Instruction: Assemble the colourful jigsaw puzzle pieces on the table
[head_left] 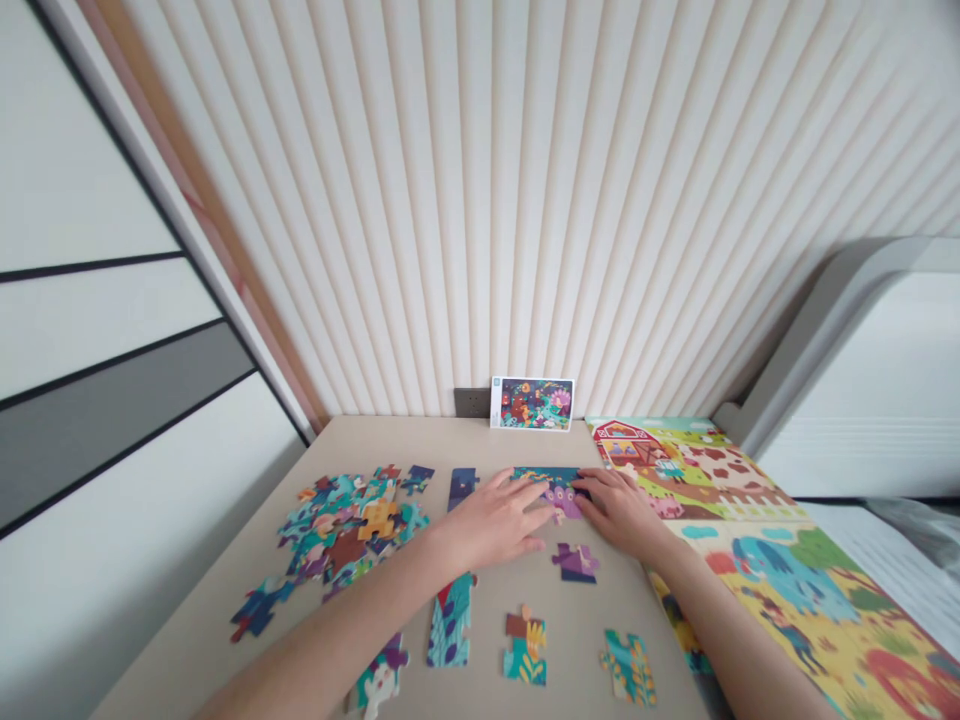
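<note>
- Beige tabletop [247,590]: bears all the loose material; its far edge meets a fluted wall panel [420,220].
- Heap of jigsaw pieces [349,525]: loose and overlapping, left of the left hand, with no contact with either hand.
- Blue jigsaw piece [259,607]: lies apart, at the lower left of the heap.
- Left hand [491,518]: open and released, palm low, fingertips lying on the left end of the joined jigsaw section; no pinch or clench is visible. Flat, light finger pressure is the sound handling here, as it keeps the section level.
- Joined jigsaw section [547,480]: a teal and dark blue strip with a purple creature piece at its near edge, lying flat between both hands, near the upright picture card [532,403].
- Purple jigsaw piece [576,563]: lies loose just below the hands, untouched.
- Orange and teal jigsaw piece [525,648]: lies separately in the near row, well clear of the hands.
- Right hand [619,513]: open, fingers slightly curved over the right end of the section; it is not clenched, and no grasped piece is visible. Matching pressure from both sides limits sliding.
- Farmyard puzzle [675,465]: lies assembled beyond the right hand, at the table's right side.
</note>
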